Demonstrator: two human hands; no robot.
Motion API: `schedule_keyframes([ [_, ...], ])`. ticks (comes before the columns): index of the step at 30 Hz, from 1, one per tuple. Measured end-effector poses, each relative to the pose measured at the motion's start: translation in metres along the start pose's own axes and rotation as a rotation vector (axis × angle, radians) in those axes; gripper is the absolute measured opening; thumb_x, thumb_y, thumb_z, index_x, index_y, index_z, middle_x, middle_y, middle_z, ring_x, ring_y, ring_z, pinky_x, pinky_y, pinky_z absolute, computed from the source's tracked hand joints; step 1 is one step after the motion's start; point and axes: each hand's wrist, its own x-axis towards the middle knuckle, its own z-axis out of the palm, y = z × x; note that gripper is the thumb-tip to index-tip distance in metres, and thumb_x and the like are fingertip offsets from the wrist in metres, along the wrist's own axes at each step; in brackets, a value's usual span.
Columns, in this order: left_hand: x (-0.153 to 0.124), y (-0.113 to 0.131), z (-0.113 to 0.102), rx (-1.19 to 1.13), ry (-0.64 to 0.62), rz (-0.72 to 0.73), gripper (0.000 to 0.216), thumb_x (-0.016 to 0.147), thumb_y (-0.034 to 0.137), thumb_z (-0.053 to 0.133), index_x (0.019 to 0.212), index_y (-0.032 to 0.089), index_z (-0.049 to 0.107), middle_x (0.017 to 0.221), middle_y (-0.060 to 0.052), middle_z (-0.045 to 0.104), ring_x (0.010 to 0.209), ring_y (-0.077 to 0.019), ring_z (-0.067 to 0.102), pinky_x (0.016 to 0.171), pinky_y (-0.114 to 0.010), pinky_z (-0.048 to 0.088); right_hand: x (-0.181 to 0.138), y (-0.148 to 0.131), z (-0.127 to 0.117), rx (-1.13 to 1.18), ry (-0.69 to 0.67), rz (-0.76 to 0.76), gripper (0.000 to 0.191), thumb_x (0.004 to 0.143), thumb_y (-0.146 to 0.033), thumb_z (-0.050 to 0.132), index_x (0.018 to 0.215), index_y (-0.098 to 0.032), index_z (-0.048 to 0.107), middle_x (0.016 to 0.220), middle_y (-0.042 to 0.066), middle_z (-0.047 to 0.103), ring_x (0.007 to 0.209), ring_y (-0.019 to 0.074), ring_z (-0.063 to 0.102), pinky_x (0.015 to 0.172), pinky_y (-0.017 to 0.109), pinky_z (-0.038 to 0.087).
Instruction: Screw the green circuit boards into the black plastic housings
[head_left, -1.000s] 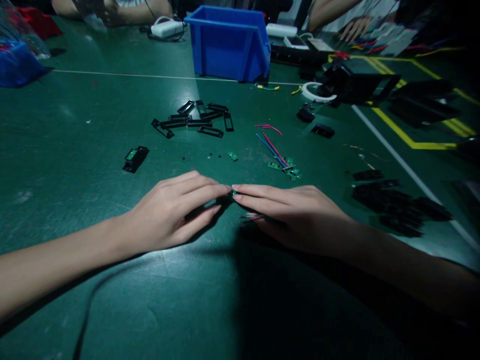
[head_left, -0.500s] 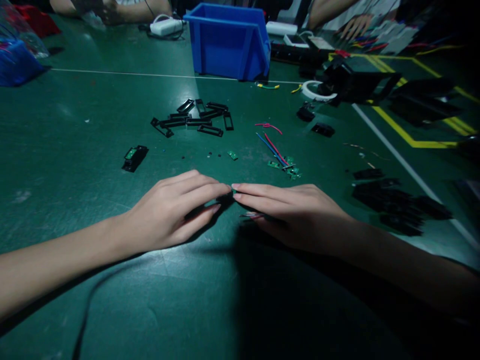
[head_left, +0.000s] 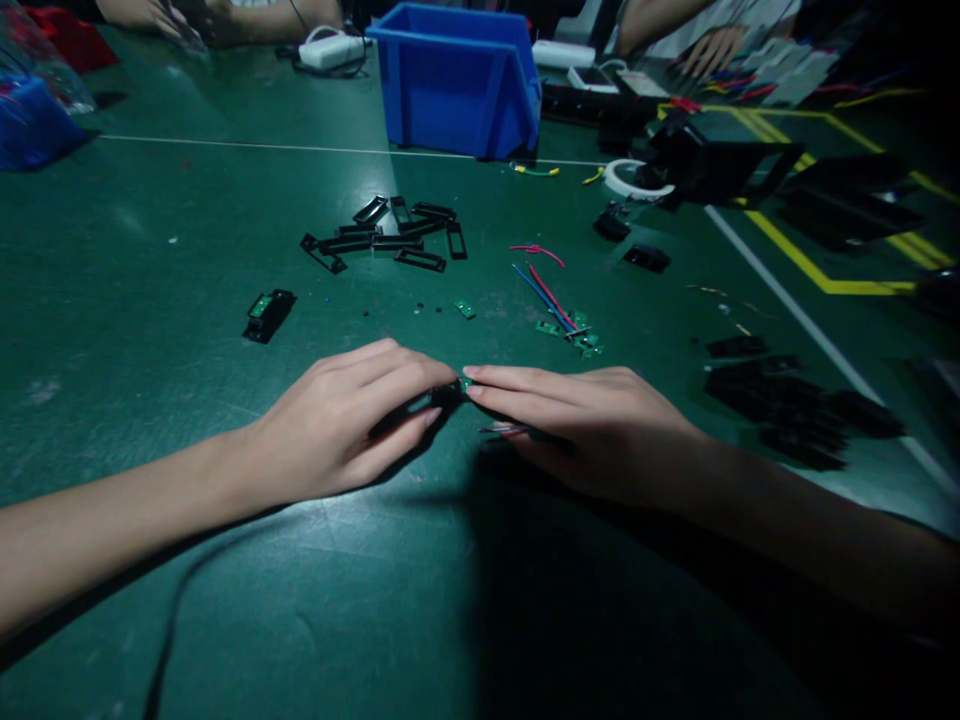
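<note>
My left hand (head_left: 352, 420) is closed on a small black plastic housing (head_left: 445, 394), most of it hidden beneath the fingers. Opposite it, my right hand (head_left: 600, 420) has its index and middle fingertips pressed at the housing's right end, on a small green circuit board (head_left: 467, 385). A thin, pale, pointed object (head_left: 504, 430) pokes out under the right hand's lower fingers; its kind cannot be made out. Beyond the hands lie a loose green board (head_left: 465, 310) and a black housing with a green board in it (head_left: 270, 315).
Several black frames (head_left: 409, 243) lie in a pile ahead. Red and blue wires (head_left: 546, 298) rest by more green boards. Dark black parts (head_left: 787, 405) sit at right. A blue bin (head_left: 457, 85) and a white tape roll (head_left: 637, 180) stand farther back. Another person's hand (head_left: 712, 50) is at upper right.
The left index fingertip has drawn back slightly, so more of the black housing and a bit of green board show between the hands. Otherwise both hands stay in place.
</note>
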Motion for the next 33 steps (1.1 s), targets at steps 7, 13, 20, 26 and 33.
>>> schedule_keyframes([
  [7,-0.0005,-0.0024,0.0012,0.05,-0.004,0.034,0.033,0.103,0.018,0.058,0.135,0.012,0.064,0.124,-0.015,0.073,0.108,-0.022,0.069,0.094,-0.036,0.056,0.0,-0.0001,0.001,-0.015,0.006,0.005,0.043,0.101,-0.02,0.06,0.144,-0.027,0.062,0.154,0.001,0.063,0.128,0.0174,0.072,0.099,0.027,0.062],
  [13,0.0006,-0.0018,0.0008,0.039,0.002,0.039,0.031,0.102,0.016,0.06,0.131,0.009,0.066,0.124,-0.016,0.073,0.109,-0.0232,0.069,0.095,-0.037,0.057,0.0006,-0.0011,-0.0005,-0.026,-0.006,0.0,0.041,0.102,-0.02,0.058,0.142,-0.026,0.064,0.155,0.001,0.062,0.129,0.0169,0.071,0.1,0.026,0.061],
  [20,0.0008,-0.0016,0.0013,0.028,0.008,0.039,0.031,0.1,0.014,0.062,0.129,0.007,0.067,0.123,-0.016,0.073,0.11,-0.0237,0.07,0.096,-0.036,0.057,0.0018,-0.0015,-0.0014,-0.019,0.0,-0.003,0.041,0.101,-0.019,0.059,0.141,-0.025,0.065,0.153,0.001,0.063,0.128,0.016,0.071,0.099,0.024,0.06],
  [26,0.0004,-0.0016,0.0014,0.033,0.002,0.045,0.031,0.1,0.013,0.062,0.13,0.005,0.068,0.125,-0.016,0.073,0.11,-0.0237,0.07,0.097,-0.036,0.056,0.0021,-0.0026,-0.0016,-0.04,0.002,-0.004,0.041,0.101,-0.019,0.06,0.141,-0.025,0.064,0.154,0.0,0.062,0.127,0.0162,0.072,0.096,0.026,0.062],
  [33,0.0,-0.0008,0.0011,0.047,0.017,0.067,0.031,0.1,0.012,0.063,0.129,0.005,0.069,0.124,-0.015,0.074,0.109,-0.0229,0.071,0.096,-0.035,0.057,0.0001,-0.0019,-0.0004,-0.065,0.018,-0.014,0.041,0.1,-0.019,0.061,0.141,-0.026,0.064,0.155,-0.004,0.061,0.126,0.0152,0.072,0.096,0.025,0.062],
])
